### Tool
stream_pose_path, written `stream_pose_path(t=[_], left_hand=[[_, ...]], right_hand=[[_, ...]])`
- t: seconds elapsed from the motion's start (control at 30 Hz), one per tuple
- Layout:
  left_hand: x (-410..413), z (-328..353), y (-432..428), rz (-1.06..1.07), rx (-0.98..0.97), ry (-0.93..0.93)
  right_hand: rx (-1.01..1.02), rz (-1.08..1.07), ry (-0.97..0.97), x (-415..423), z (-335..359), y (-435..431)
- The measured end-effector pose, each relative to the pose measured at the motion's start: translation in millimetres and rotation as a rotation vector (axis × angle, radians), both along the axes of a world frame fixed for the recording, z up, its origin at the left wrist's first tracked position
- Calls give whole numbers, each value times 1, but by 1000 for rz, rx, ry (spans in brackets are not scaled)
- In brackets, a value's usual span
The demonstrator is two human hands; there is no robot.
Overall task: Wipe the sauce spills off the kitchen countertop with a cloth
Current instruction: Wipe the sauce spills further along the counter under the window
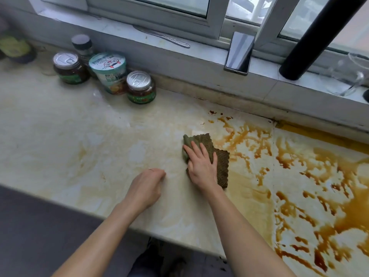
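Brown sauce point(353, 208) streaks pale countertop point(60, 126) below window point(151, 15)

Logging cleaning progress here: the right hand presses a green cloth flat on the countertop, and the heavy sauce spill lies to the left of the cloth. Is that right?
Not quite. In the head view the right hand does press the green cloth flat on the countertop, but the heavy sauce spill lies to the right of the cloth, not the left.
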State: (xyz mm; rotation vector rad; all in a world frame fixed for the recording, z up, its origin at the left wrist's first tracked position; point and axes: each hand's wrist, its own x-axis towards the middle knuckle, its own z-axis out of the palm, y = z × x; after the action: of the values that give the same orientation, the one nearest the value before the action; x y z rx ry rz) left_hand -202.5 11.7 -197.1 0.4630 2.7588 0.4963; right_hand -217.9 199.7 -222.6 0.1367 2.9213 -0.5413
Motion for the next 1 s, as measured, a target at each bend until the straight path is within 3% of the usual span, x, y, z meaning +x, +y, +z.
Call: stream_pose_path(t=[0.13,0.2,0.37,0.47,0.73,0.9,1.0], left_hand=[[-16,2,-5,73,85,10],[-23,0,-8,114,126,23],[-45,-3,0,165,189,83],[-62,-1,9,151,195,101],[-104,-4,28,77,168,64],[-131,-7,46,32,189,67],[-145,-7,58,-10,188,76]], right_hand=[[-13,-318,76,11,-4,18],[-53,-378,144,19,-6,4],[-52,-59,163,13,-15,-56],[11,-19,102,-19,-15,-48],[5,-492,111,-27,-13,18],[-61,-253,174,-46,-12,-19],[27,-152,127,-82,-10,-14]])
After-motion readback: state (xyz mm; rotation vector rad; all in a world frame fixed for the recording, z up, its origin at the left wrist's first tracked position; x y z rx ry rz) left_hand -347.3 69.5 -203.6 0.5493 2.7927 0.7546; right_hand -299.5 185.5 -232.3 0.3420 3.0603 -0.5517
